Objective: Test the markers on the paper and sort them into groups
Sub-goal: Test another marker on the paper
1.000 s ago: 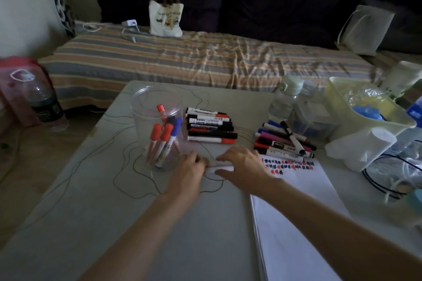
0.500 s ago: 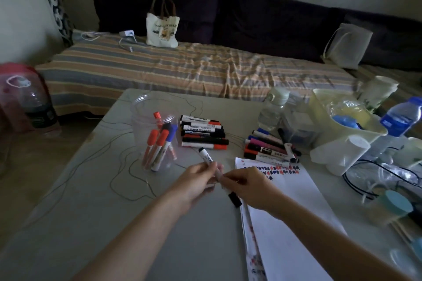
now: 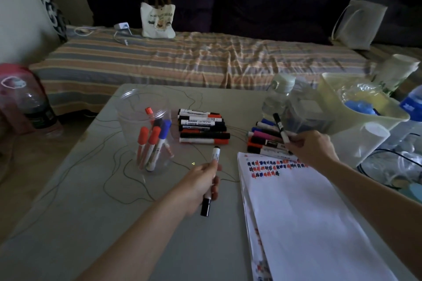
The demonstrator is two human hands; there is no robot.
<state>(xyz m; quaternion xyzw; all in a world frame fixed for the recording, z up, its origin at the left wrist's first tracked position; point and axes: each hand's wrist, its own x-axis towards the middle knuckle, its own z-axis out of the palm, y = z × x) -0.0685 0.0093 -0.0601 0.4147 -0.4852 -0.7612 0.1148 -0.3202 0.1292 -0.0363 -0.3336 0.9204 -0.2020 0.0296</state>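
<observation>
— How is the light?
— Dim, flat indoor light with a greenish cast; the dark cushions (image 3: pixel 262 4) at 12 o'clock sink to near black, while the white paper (image 3: pixel 303 217) at 5 o'clock is brightest.
— And sharpness?
— Soft and grainy; wide-angle bending curves the edges, shadows stay faint.

Dim room: grey table (image 3: pixel 91 223) before a striped sofa (image 3: pixel 205 61) with dark cushions (image 3: pixel 262 7), pale wall (image 3: pixel 16 18).

Bare table (image 3: pixel 91 223) left; cup (image 3: pixel 146 130) ahead
</observation>
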